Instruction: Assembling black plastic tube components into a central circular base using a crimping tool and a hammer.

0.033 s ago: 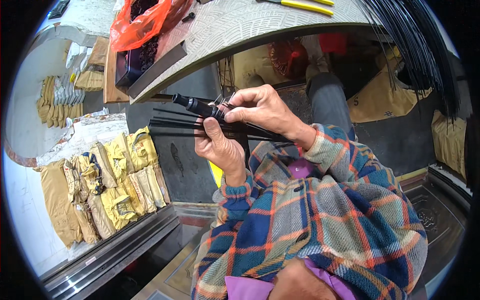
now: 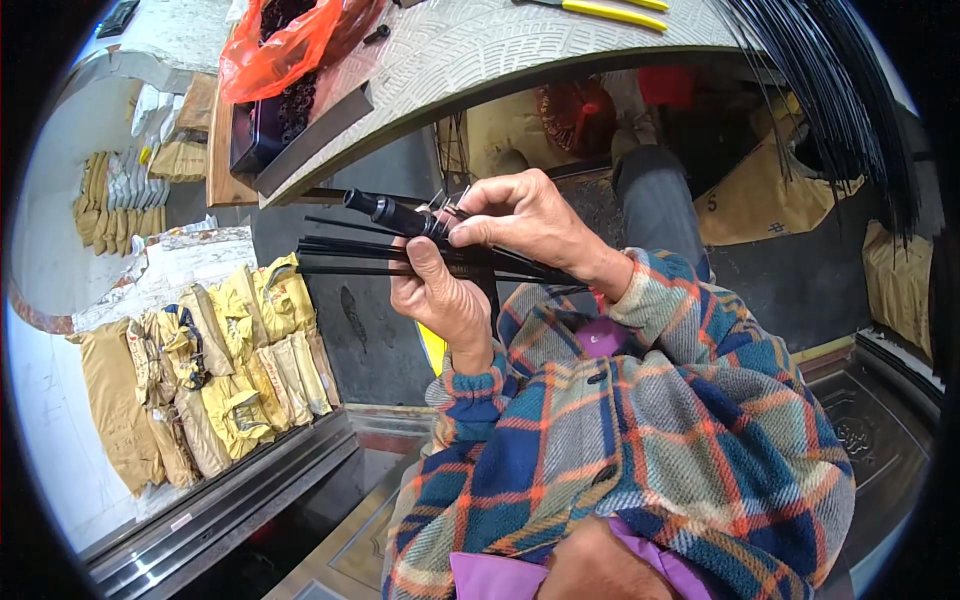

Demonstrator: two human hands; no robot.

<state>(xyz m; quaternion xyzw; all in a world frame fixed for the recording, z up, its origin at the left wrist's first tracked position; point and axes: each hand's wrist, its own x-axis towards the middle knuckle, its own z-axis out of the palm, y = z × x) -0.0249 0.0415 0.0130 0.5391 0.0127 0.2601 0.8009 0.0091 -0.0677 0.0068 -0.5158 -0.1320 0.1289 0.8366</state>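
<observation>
**While L hand (image 2: pixel 442 295) clasps rods (image 2: pixel 345 248), R hand (image 2: pixel 530 222) is at tube (image 2: pixel 385 211)**

L hand curled on blk rods, thumb over; R hand part-closed, fingertips by tube's R end, hold unclear. Tube just beyond rods, b/w bench (image 2: pixel 470 50) & person.

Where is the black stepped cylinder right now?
In the head view, the black stepped cylinder is left of centre in the upper half, its right end by the right hand, just above thin black rods and the left hand.
</observation>
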